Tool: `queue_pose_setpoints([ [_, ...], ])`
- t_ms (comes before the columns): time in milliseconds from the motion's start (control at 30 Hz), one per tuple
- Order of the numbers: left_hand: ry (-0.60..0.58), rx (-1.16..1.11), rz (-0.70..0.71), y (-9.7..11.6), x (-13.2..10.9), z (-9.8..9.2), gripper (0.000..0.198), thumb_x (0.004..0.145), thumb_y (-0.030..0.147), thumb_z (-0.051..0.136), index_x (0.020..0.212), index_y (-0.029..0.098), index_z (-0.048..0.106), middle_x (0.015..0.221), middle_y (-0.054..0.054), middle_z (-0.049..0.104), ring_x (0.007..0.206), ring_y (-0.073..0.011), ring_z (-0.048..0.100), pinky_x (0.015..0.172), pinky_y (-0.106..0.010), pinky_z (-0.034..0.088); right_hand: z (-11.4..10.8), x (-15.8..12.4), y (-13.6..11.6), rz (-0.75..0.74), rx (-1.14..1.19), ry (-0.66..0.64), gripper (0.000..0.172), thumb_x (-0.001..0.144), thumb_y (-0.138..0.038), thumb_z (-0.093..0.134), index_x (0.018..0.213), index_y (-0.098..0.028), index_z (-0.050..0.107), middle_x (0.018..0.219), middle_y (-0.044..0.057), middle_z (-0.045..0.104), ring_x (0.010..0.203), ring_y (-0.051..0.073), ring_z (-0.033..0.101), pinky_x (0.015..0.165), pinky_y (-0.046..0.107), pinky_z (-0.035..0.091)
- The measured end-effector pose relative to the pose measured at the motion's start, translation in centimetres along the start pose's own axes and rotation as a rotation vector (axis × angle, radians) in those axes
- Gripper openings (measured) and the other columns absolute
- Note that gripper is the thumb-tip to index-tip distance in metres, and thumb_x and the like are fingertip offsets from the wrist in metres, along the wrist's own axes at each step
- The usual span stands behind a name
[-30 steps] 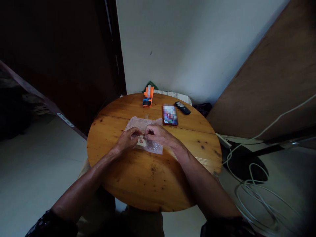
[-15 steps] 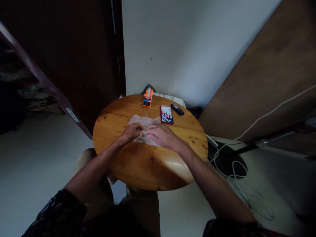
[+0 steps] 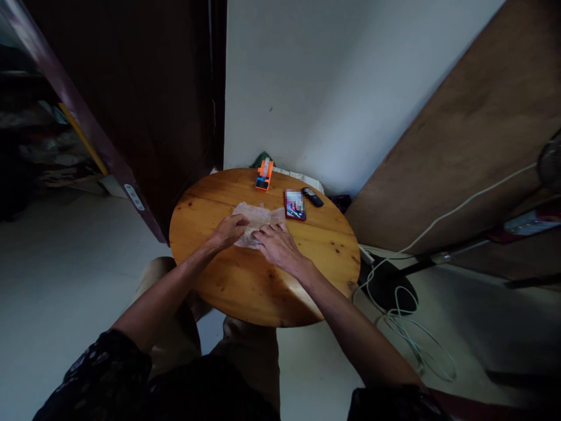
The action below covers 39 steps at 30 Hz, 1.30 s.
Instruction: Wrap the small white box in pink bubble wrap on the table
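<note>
A crumpled sheet of bubble wrap (image 3: 248, 211) lies on the round wooden table (image 3: 258, 292). At its left near side is my left hand (image 3: 228, 231), with fingers curled and closed on the sheet's edge. My right hand (image 3: 278, 247) rests over the right near part, its fingers slightly apart and laid on the plastic. Between the hands the sheet looks bunched, and I cannot make out whether anything lies inside it.
Behind the wrap stands an orange tape dispenser (image 3: 264, 175). A phone (image 3: 295, 204) with a lit screen and a dark remote control (image 3: 312, 197) lie at the right rear. A pale cable (image 3: 403, 318) coils on the floor at right.
My right hand has moved down onto the wrap, fingers now laid on it. The sheet's near edge has drawn in, covering the small thing seen between my hands. The view has shifted slightly.
</note>
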State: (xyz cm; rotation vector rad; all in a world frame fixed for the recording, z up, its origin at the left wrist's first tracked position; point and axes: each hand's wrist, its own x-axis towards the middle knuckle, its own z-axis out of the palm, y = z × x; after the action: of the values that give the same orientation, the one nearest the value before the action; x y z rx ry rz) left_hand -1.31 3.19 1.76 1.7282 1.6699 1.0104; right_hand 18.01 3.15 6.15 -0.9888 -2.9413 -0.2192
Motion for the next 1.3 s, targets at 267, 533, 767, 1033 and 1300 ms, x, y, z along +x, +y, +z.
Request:
queue_pose_setpoints([
  [267,0.139,0.263,-0.189,-3.0,-2.7,-3.9,0.032,0.077,0.031,0.061,0.102,0.014,0.070,0.093,-0.007,0.072,0.085,-0.0190,0.066,0.076,-0.027,0.048,-0.6,0.7,0.0,-0.025,-0.044,-0.059,0.039,0.096,-0.022,0.050,0.134,-0.018,0.059,0.120,0.015,0.067,0.112,0.029,0.056,0.102,0.046,0.027],
  [533,-0.037,0.232,-0.388,-1.9,-1.2,-3.1,0.025,0.070,0.042,0.067,0.074,0.017,0.065,0.063,-0.001,0.063,0.064,-0.0159,0.060,0.054,-0.023,0.036,-1.0,1.3,-0.3,-0.073,-0.089,-0.078,0.037,0.099,-0.026,0.046,0.132,-0.020,0.063,0.117,0.018,0.066,0.109,0.031,0.055,0.103,0.051,0.026],
  [767,-0.102,-0.054,-0.440,-1.5,-1.5,-2.7,0.012,0.069,0.023,0.057,0.059,0.019,0.052,0.045,0.004,0.049,0.042,-0.0089,0.045,0.043,-0.020,0.031,-0.7,2.1,0.2,-0.111,-0.071,-0.064,0.033,0.097,-0.030,0.052,0.125,-0.021,0.067,0.116,0.017,0.067,0.111,0.031,0.055,0.102,0.050,0.027],
  [1033,-0.004,-0.208,-0.306,2.1,-1.5,-0.5,0.013,0.073,0.025,0.056,0.078,0.016,0.063,0.060,0.005,0.055,0.050,-0.0073,0.045,0.049,-0.018,0.037,0.2,1.8,0.3,0.000,0.046,0.015,0.059,0.090,-0.031,0.062,0.142,-0.008,0.048,0.117,0.021,0.068,0.112,0.032,0.059,0.108,0.049,0.024],
  [1300,-0.214,0.158,-0.032,4.4,-1.2,0.7,0.020,0.071,0.025,0.057,0.075,0.014,0.073,0.065,0.002,0.058,0.064,-0.0125,0.051,0.057,-0.022,0.033,-0.2,-0.5,2.1,0.094,0.313,0.120,0.069,0.081,-0.028,0.068,0.143,-0.013,0.044,0.129,0.017,0.066,0.123,0.031,0.056,0.107,0.045,0.032],
])
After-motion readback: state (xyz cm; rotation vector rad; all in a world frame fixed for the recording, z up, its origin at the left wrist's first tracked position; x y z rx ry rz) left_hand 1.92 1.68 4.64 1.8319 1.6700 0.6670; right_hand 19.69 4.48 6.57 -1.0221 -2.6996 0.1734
